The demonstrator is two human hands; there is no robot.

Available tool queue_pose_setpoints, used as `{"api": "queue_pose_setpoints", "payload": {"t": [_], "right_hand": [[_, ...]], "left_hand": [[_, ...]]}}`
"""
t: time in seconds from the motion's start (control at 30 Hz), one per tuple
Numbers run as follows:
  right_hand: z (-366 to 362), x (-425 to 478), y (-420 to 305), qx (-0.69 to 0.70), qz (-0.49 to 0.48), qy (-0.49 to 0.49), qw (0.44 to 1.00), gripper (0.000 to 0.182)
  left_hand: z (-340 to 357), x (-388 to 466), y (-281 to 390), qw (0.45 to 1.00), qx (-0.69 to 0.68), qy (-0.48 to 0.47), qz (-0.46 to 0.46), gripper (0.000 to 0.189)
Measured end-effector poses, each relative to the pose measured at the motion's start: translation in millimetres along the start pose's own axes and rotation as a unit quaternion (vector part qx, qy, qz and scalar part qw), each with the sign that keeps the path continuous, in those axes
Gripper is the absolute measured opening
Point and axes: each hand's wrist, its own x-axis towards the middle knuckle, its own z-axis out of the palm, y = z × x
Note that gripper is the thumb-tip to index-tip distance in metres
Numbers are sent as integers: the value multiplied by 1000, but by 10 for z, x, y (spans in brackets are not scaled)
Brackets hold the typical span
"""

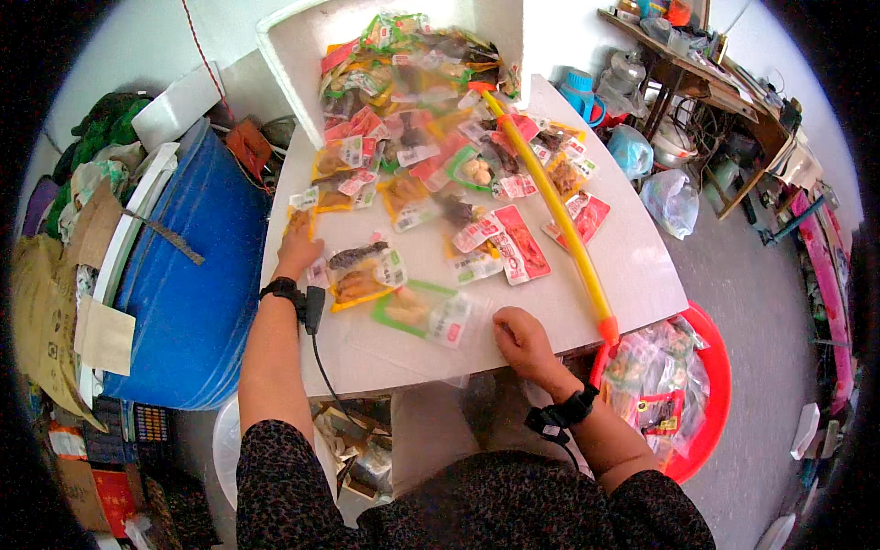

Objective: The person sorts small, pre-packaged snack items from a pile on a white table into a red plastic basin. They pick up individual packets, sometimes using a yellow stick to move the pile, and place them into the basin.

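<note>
At the table's left edge, the fingers of my left hand [300, 251] reach over the lower end of a yellow-edged food packet [300, 218]; whether they grip it is hidden. My right hand [524, 342] is curled at the table's front edge, beside a thin clear plastic bag [481, 317]. Its fingertips are hidden, so a hold on the film cannot be told. A green-edged packet [416, 313] lies at the clear bag, slightly blurred. Between my hands is a yellow-edged packet [364, 287] with a dark packet [359, 257] against it. Red packets [517, 244] lie further right.
A white foam box [283, 75] spills many packets [412, 75] onto the white table [619, 234]. A yellow tube with orange ends [550, 192] lies across the right side. A red basin [718, 385] of bagged packets stands right, a blue barrel [199, 289] left.
</note>
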Motion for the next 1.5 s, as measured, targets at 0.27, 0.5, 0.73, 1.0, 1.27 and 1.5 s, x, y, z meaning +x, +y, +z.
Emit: {"api": "queue_pose_setpoints", "payload": {"t": [0.27,0.5,0.73,1.0,1.27,1.5], "right_hand": [[69,-13,105,-8,-35,50,998,13],[75,-13,110,-23,-30,38,999,13],[25,4,39,-14,-28,13,999,14],[72,-35,119,-4,-36,36,999,18],[56,-16,55,-9,-38,45,998,14],[-574,81,77,-98,37,178,978,27]], "left_hand": [[-319,-55,293,995,82,-25,-45,60],[-303,-6,55,995,23,-51,-82,60],[-234,83,-58,993,-117,-22,21,46],[-397,-92,277,979,-143,-142,27,32],[-646,-489,788,962,-144,-188,138,33],[-868,-809,1202,972,-137,-86,173,36]]}}
